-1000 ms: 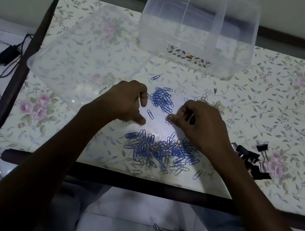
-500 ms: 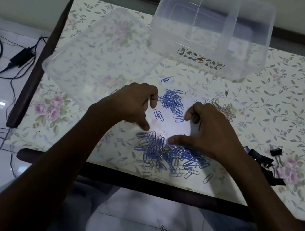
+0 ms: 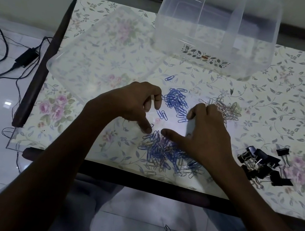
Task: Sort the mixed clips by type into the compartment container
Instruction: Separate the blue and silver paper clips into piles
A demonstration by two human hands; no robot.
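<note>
Mixed clips at desk front edge w/ both thumbs now dropped onto pile; blue heap and silver heap beyond. Left hand and right hand fingers curled, grip unclear. Container unfilled.

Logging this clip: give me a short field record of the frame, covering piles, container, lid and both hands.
mixed pile: blue and silver paper clips, near table edge
blue pile: sorted blue clips, mid-table
silver pile: silver clips, right of blue
binder clips: black heap, far right
container: clear, compartments look empty
lid: clear, lying left
left hand: over mixed pile, thumb down
right hand: thumb reaching into mixed pile
</note>
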